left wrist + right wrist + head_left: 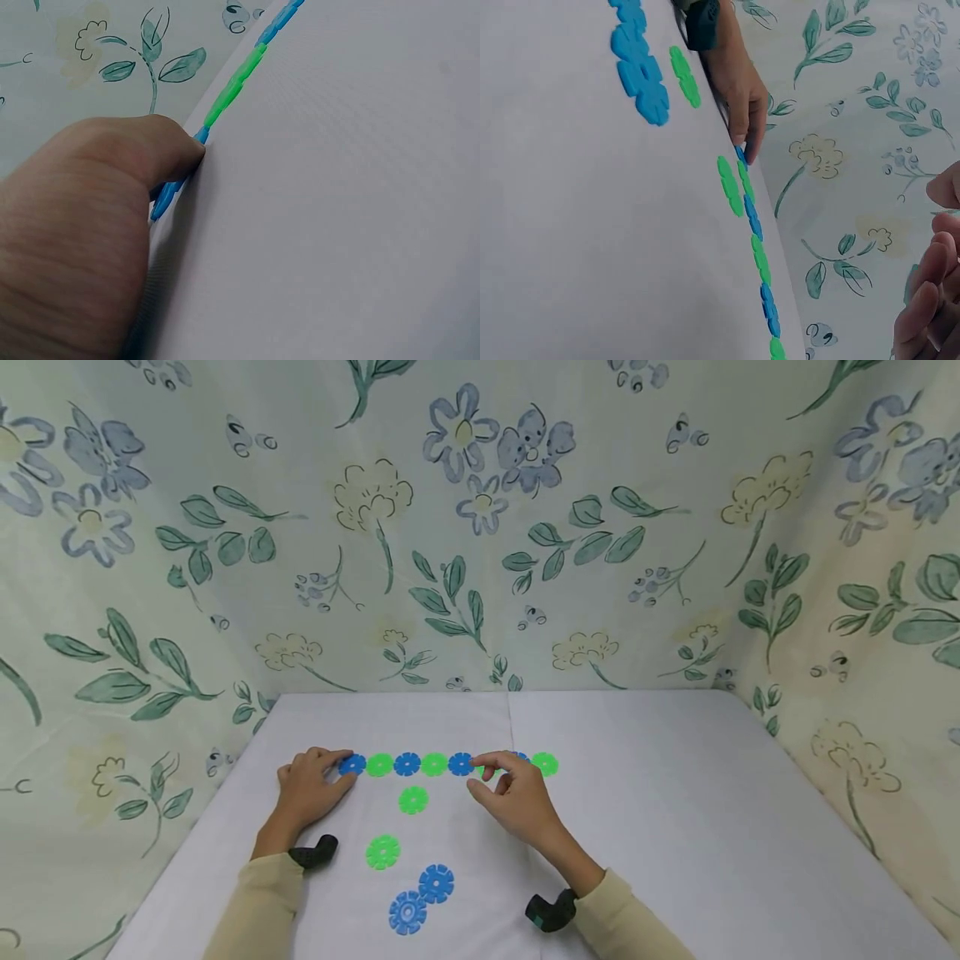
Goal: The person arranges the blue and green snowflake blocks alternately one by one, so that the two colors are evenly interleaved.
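A straight row of flat, notched plastic discs, blue and green by turns, runs across the white table. My left hand [307,787] pinches the blue disc [352,765] at the row's left end between thumb and forefinger. In the left wrist view the thumb [161,146] covers part of that disc. Over the right part of the row hovers my right hand [520,799], its fingers loosely bent and nothing seen between them. It partly hides a green and a blue disc. The green end disc [545,764] shows beyond it. The right wrist view shows these fingers apart from the row.
Nearer me lie two loose green discs [413,800] and two blue discs, one [437,883] touching or overlapping the other [408,912]. The white tablecloth [675,827] stretches to the right. Flower-patterned cloth [480,568] hangs behind and at both sides.
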### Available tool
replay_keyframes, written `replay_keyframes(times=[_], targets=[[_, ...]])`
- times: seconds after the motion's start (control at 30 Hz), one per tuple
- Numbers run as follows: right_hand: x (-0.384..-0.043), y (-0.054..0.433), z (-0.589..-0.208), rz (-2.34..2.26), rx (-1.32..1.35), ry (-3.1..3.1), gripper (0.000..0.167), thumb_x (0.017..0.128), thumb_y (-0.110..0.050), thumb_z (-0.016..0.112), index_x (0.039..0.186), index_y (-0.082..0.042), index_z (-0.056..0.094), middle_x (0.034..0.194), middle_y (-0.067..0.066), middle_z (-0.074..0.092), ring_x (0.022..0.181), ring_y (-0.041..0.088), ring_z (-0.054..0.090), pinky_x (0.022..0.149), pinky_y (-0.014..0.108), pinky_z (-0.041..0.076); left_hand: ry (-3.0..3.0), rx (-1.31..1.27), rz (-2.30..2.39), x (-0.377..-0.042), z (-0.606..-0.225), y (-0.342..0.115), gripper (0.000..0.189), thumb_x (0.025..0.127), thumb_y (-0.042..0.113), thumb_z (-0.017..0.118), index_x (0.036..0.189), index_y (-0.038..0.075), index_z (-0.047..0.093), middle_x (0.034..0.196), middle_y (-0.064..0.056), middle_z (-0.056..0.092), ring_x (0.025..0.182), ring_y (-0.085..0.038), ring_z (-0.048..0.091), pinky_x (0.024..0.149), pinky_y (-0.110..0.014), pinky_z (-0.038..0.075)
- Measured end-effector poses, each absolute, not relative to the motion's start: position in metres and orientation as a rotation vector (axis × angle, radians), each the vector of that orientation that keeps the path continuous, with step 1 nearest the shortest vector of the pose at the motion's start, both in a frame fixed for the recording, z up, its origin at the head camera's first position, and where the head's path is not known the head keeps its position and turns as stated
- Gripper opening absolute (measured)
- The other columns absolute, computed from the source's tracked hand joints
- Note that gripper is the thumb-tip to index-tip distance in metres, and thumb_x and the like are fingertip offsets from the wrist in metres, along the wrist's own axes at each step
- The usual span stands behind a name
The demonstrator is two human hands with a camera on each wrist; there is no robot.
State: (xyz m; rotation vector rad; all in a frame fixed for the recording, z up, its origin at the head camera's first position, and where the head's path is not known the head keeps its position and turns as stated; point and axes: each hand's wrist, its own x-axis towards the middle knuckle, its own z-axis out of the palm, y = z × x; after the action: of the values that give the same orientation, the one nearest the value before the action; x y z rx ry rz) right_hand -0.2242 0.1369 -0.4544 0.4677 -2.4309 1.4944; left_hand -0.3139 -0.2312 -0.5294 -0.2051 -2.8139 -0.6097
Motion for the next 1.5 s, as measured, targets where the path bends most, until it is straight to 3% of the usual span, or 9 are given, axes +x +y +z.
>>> replay_keyframes(times=[0.37, 0.6, 1.5], targets=[[-0.208, 0.124, -0.465, 1.62, 0.651, -2.611, 0.028, 0.089, -0.034, 0.075, 0.117, -0.031, 0.069, 0.101, 0.006, 0.064, 0.053, 0.006, 0.047, 0.048, 0.024, 0.045, -2.827, -0.203, -0.618, -0.311, -0.529, -0.231, 0.049, 0.09, 0.045, 0.067, 0.134, 0.023, 0.064, 0.123, -0.014, 0.059, 0.115, -0.037, 0.05, 0.094, -0.062, 0.025], [-0.199, 0.115, -0.478, 1.774, 0.787, -2.684, 0.042, 0.089, -0.032, 0.076, 0.125, -0.014, 0.067, 0.108, 0.015, 0.061, 0.05, 0.002, 0.044, 0.049, 0.021, 0.044, -2.829, -0.203, -0.612, -0.314, -0.529, -0.229, 0.05, 0.091, 0.045, 0.066, 0.134, 0.023, 0.063, 0.123, -0.014, 0.059, 0.115, -0.037, 0.05, 0.095, -0.062, 0.024], [-0.196, 0.109, -0.496, 1.441, 0.931, -2.872, 0.045, 0.079, -0.04, 0.084, 0.119, -0.024, 0.07, 0.1, -0.005, 0.064, 0.062, 0.0, 0.05, 0.061, 0.018, 0.045, -2.816, -0.193, -0.614, -0.313, -0.526, -0.23, 0.049, 0.09, 0.045, 0.067, 0.133, 0.022, 0.064, 0.121, -0.014, 0.06, 0.114, -0.037, 0.051, 0.094, -0.06, 0.025]])
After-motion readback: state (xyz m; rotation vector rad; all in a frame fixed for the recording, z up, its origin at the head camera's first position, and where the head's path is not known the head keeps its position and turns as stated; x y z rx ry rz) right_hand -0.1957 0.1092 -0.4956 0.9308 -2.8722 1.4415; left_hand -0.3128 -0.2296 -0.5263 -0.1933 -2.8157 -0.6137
